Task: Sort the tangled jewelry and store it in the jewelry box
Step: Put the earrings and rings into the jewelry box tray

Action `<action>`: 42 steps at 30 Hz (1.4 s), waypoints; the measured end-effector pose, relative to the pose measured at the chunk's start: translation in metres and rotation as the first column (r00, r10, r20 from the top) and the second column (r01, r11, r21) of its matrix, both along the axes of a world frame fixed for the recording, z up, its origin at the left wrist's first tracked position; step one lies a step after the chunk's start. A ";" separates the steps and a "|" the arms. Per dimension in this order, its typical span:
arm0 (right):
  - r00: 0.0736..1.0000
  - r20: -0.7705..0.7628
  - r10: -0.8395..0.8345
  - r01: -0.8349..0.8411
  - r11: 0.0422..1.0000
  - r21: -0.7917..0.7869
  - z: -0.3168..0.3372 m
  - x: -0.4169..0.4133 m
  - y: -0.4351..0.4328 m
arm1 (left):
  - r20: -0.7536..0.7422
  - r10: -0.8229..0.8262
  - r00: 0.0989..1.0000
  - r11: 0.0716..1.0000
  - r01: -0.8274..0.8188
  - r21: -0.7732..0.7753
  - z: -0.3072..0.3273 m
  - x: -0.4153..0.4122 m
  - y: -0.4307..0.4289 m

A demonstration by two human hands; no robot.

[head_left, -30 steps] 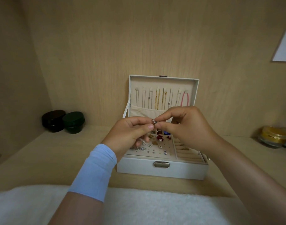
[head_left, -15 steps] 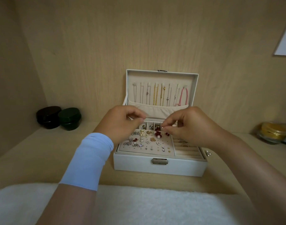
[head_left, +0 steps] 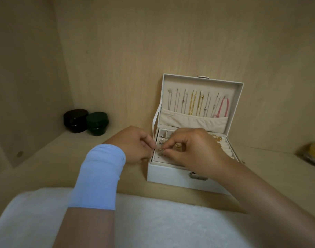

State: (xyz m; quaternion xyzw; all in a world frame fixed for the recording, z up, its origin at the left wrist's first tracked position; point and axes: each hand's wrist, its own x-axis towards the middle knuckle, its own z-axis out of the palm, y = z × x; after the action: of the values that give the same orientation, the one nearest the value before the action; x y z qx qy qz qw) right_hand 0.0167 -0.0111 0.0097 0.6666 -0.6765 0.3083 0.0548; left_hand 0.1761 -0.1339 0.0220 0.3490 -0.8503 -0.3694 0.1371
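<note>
Two dark jars (head_left: pixel 85 122) sit well off to my left, against the wall. My left hand (head_left: pixel 135 145), blue band (head_left: pixel 99 176) on its wrist, curls in at the left edge of the open jewelry box (head_left: pixel 171 178). Thumb and forefinger of both hands pinch one small stud (head_left: pixel 160 150) over the tray. My right hand (head_left: pixel 194 151) arches above the tray, hiding most of it.

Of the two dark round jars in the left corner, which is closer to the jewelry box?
The dark green jar, standing right of the black jar, on the side toward the white jewelry box.
</note>
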 end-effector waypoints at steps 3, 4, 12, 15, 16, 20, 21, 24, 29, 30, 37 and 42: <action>0.995 -0.096 0.005 -0.004 1.000 0.015 -0.006 0.007 -0.006 | 0.000 -0.021 1.000 0.999 0.021 0.049 -0.002 0.002 -0.002; 0.994 -0.107 0.006 -0.005 1.000 0.012 -0.008 0.009 -0.007 | -0.001 -0.027 1.000 0.998 0.027 0.061 -0.003 0.002 -0.003; 0.983 -0.184 0.010 0.000 0.999 0.054 -0.005 0.017 -0.008 | -0.012 -0.042 0.999 0.995 0.043 0.088 -0.006 0.003 -0.007; 0.982 -0.189 0.026 0.007 0.985 0.172 0.003 0.012 -0.006 | -0.032 -0.038 0.999 0.999 0.039 0.024 -0.003 0.003 -0.004; 0.984 -0.173 0.035 0.000 0.981 0.195 0.006 0.011 -0.006 | -0.046 -0.038 0.998 0.999 0.038 -0.009 -0.002 0.002 -0.003; 0.998 -0.008 0.055 -0.052 0.973 0.226 0.005 0.006 -0.007 | -0.068 -0.062 0.996 0.996 0.057 -0.067 0.002 0.000 0.000; 0.998 -0.006 0.056 -0.053 0.970 0.238 0.004 0.006 -0.007 | -0.043 -0.065 0.997 0.995 0.062 -0.074 0.001 0.000 0.000; 0.995 0.089 0.044 -0.061 0.978 0.202 0.006 0.001 -0.004 | 0.023 -0.073 0.997 0.993 0.075 -0.091 -0.002 -0.002 0.000; 0.971 0.235 -0.044 0.016 0.993 0.118 0.029 -0.027 0.019 | -0.017 -0.061 0.998 0.990 0.058 -0.129 0.001 -0.003 0.003; 0.966 0.251 -0.064 0.035 0.992 0.119 0.034 -0.037 0.027 | -0.055 -0.055 0.997 0.989 0.047 -0.141 0.002 -0.005 0.005; 0.936 0.117 -0.333 0.308 0.932 0.190 0.036 -0.133 0.085 | -0.267 -0.149 0.952 0.976 0.098 -0.196 0.016 -0.054 0.050; 0.913 0.006 -0.409 0.375 0.842 0.388 0.005 -0.184 0.099 | -0.180 -0.290 0.940 0.932 0.235 -0.274 0.026 -0.120 0.085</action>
State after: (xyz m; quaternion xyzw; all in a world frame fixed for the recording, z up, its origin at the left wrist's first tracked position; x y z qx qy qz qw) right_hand -0.1676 0.0874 0.0149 0.4977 -0.8466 0.1836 -0.0429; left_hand 0.0557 -0.0488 0.0477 0.1689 -0.9088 -0.3110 0.2209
